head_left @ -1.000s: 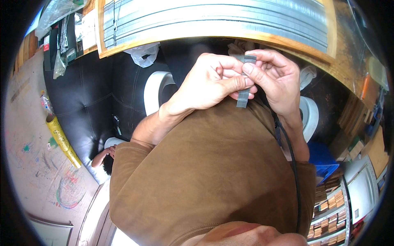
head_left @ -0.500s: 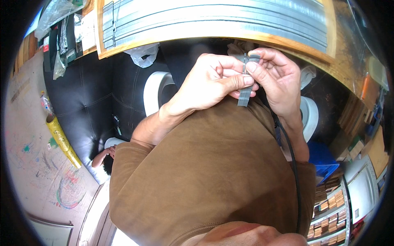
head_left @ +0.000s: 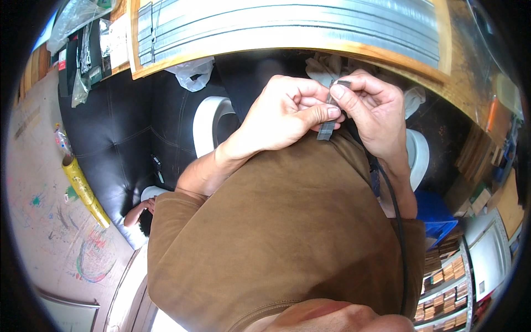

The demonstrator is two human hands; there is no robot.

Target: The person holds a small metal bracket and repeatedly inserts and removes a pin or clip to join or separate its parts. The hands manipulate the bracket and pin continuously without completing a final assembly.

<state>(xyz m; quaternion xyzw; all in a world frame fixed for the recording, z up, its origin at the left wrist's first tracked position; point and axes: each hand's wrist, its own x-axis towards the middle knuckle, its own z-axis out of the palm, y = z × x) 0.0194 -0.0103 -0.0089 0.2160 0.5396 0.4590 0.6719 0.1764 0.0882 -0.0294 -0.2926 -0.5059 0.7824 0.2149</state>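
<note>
In front of my chest, my left hand (head_left: 287,113) pinches a narrow grey strip with pale cross bands (head_left: 325,131) between thumb and fingers. Its lower end hangs below my left thumb. My right hand (head_left: 379,108) is beside it, closed, with thumb and index finger pinching a dark grey banded piece (head_left: 343,83) at the strip's upper end. Whether this is the same strip bent over or a separate one, I cannot tell. The fingertips of both hands nearly meet and cover the middle part.
Ahead, a wooden-rimmed tray (head_left: 133,39) holds long grey strips (head_left: 287,39). White chair arms (head_left: 206,124) flank me. A black padded seat (head_left: 105,133) and a yellow tube (head_left: 86,191) lie left, near another person's arm (head_left: 135,214). A blue bin (head_left: 434,218) stands right.
Both hands have shifted down slightly. The strip is tilted more, and less of its upper part shows between the fingers.
</note>
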